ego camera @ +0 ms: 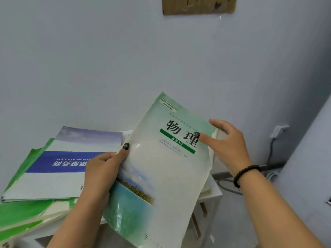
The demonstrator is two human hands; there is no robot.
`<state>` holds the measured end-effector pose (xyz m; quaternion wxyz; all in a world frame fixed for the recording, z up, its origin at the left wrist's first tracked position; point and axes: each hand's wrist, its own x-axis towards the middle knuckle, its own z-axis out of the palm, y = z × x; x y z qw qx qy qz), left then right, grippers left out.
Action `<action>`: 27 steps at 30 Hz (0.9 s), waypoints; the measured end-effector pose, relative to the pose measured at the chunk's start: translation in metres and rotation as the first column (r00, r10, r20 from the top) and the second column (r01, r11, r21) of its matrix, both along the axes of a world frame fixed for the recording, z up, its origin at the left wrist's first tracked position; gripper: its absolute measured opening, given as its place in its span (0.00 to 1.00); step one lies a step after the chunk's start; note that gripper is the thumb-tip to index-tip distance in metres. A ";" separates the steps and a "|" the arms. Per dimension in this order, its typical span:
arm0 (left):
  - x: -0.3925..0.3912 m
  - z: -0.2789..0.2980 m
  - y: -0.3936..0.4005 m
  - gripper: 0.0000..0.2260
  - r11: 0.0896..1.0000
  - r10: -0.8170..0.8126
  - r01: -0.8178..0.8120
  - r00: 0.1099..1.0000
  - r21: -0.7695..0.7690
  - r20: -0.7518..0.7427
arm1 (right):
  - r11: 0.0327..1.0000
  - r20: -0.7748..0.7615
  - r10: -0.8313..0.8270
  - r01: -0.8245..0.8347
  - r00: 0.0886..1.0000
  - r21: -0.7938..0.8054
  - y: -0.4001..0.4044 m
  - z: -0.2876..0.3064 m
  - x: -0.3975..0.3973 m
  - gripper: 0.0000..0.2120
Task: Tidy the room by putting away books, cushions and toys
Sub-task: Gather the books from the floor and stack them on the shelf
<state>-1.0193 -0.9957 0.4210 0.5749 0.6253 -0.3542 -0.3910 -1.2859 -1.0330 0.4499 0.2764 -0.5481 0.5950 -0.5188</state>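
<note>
A: We hold the textbook (161, 169) tilted above the white desk (214, 191), left hand (100, 169) pinching its left edge, right hand (227, 140) gripping its right edge.

B: We judge tidying unfinished: the book pile (53, 169) lies askew just left. We read "物理" and "3-4".

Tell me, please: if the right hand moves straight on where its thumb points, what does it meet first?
The right hand points left, and its thumb already lies on the physics textbook. So it would likely just slide along that cover; beyond it lies the blue-and-white book, though depth is unclear.
</note>
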 end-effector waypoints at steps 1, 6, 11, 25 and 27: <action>0.003 0.001 0.000 0.18 1.000 0.007 -0.007 0.999 0.002 -0.047 | 0.999 0.003 -0.032 0.032 0.999 -0.004 -0.001 -0.002 0.005 0.32; 0.014 0.003 -0.001 0.17 0.997 0.056 -0.041 0.971 0.068 -0.234 | 0.995 0.250 -0.005 -0.021 0.968 0.102 -0.001 -0.009 0.036 0.48; 0.026 0.003 -0.007 0.19 0.996 -0.004 0.025 0.973 0.089 -0.229 | 0.989 0.260 0.100 -0.126 0.960 0.082 -0.004 -0.015 0.065 0.27; 0.042 0.001 -0.003 0.24 0.988 -0.147 0.151 0.984 0.035 -0.104 | 0.984 0.286 -0.162 0.135 0.944 0.114 -0.030 -0.029 0.049 0.24; 0.041 0.000 -0.005 0.19 0.990 -0.134 0.137 0.987 0.032 -0.088 | 0.988 0.267 -0.147 0.130 0.952 0.080 -0.028 -0.028 0.049 0.25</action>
